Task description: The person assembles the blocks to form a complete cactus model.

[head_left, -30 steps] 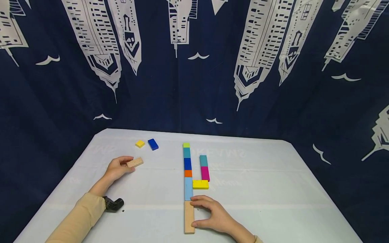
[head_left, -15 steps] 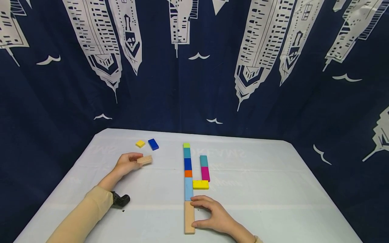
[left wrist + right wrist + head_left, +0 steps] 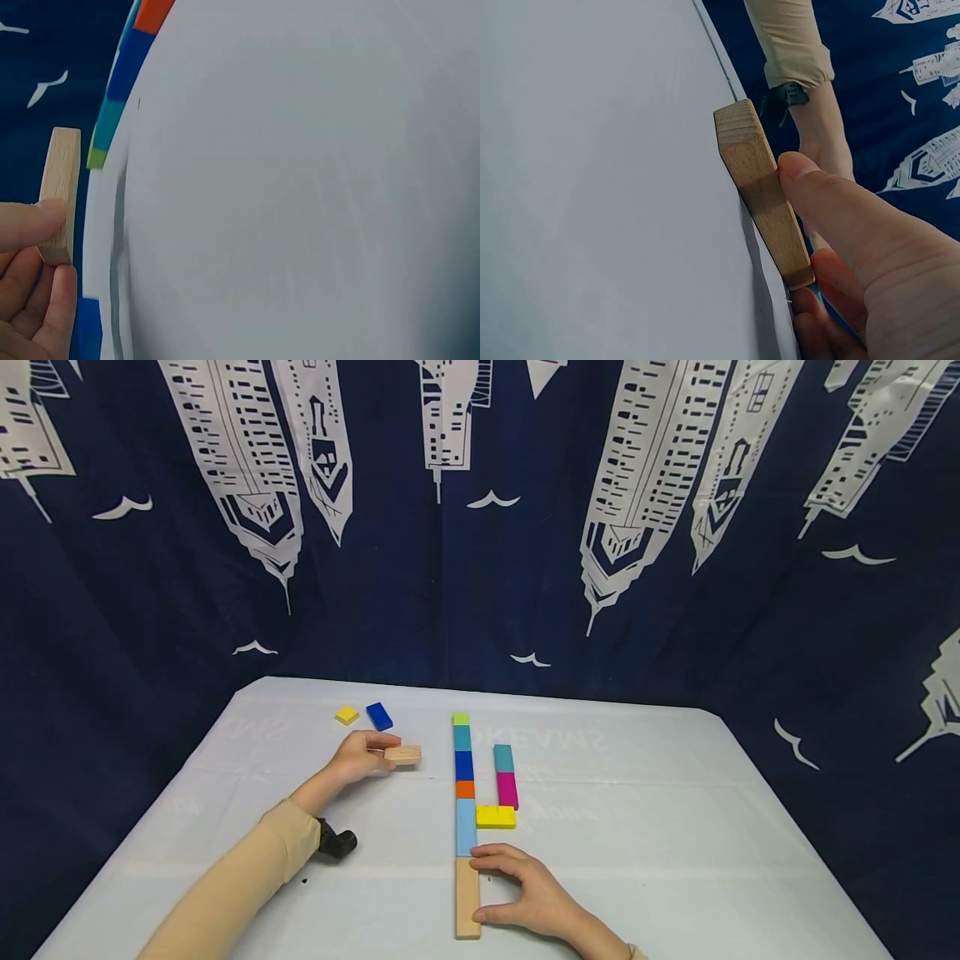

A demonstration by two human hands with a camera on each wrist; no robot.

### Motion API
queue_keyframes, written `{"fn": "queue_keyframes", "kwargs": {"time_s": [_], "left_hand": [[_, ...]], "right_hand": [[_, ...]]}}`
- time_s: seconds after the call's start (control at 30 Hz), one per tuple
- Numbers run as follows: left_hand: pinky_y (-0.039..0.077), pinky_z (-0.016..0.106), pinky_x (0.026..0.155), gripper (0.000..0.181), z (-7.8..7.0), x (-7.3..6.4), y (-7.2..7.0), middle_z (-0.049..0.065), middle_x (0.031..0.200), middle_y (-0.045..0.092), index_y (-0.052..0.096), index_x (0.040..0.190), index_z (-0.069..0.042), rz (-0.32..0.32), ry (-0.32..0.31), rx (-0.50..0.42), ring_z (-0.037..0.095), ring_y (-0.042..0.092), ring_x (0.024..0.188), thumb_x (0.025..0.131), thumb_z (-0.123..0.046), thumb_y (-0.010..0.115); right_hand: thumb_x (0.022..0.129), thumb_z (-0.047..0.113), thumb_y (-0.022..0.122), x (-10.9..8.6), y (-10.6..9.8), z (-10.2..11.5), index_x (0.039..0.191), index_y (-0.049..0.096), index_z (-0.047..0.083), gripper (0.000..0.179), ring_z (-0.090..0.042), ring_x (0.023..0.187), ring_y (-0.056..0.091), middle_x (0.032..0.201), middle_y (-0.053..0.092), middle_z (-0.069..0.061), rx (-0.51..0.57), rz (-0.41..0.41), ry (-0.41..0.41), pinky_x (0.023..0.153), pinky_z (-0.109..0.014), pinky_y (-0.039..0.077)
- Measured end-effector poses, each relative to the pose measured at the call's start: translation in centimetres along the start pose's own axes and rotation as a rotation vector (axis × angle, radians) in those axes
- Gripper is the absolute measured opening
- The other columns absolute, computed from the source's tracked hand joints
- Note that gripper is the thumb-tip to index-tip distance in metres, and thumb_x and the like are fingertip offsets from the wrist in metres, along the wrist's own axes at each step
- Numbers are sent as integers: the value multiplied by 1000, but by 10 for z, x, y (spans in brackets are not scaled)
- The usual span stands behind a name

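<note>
My left hand (image 3: 358,758) pinches a small plain wooden block (image 3: 402,755) between thumb and fingers, left of the row of blocks; the left wrist view shows the thumb (image 3: 34,223) across its face. The row runs away from me: lime, teal, dark blue (image 3: 464,766), orange, light blue (image 3: 466,827), then a long wooden block (image 3: 467,897) nearest. My right hand (image 3: 534,893) holds that long block from its right side, fingers curved, thumb near its close end. A yellow block (image 3: 496,817) touches the light blue one; magenta (image 3: 507,790) and teal (image 3: 503,758) blocks extend beyond it.
A yellow square block (image 3: 347,715) and a dark blue block (image 3: 379,716) lie at the back left of the white-covered table (image 3: 660,827). A dark curtain (image 3: 480,585) with white printed buildings hangs behind. A black wrist device (image 3: 337,841) is on the left wrist.
My left hand has moved right with the small wooden block, towards the row, and the block has turned more level. My right hand and the laid-out blocks stay put.
</note>
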State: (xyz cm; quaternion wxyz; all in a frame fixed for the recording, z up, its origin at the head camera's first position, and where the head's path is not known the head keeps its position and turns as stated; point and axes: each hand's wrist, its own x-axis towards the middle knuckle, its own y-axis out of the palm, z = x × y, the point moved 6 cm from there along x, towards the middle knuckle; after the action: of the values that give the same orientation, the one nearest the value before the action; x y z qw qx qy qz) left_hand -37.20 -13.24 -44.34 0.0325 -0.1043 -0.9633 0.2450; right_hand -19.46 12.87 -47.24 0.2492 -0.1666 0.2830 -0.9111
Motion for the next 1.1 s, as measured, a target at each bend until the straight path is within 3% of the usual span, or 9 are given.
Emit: {"fn": "queue_keyframes", "kwargs": {"time_s": [0.13, 0.37, 1.1], "left_hand": [[49, 37, 88, 40, -10, 4, 18, 19, 113, 64, 65, 111, 7, 41, 51, 6, 29, 57, 105, 71, 8, 71], [49, 37, 88, 36, -17, 8, 40, 15, 111, 65, 67, 109, 3, 59, 41, 31, 24, 58, 100, 73, 6, 71], [49, 37, 88, 36, -13, 18, 57, 9, 106, 67, 69, 107, -1, 42, 8, 27, 21, 59, 95, 72, 7, 73]], "right_hand": [[75, 43, 76, 0, 0, -1, 123, 62, 19, 56, -13, 119, 49, 130, 54, 8, -2, 4, 7, 103, -33, 38], [75, 45, 76, 0, 0, -2, 123, 62, 19, 56, -13, 120, 49, 130, 54, 8, -4, 9, 20, 103, -34, 38], [76, 43, 75, 0, 0, -3, 123, 62, 18, 55, -11, 116, 52, 130, 53, 7, 5, 13, 24, 101, -32, 40]]}}
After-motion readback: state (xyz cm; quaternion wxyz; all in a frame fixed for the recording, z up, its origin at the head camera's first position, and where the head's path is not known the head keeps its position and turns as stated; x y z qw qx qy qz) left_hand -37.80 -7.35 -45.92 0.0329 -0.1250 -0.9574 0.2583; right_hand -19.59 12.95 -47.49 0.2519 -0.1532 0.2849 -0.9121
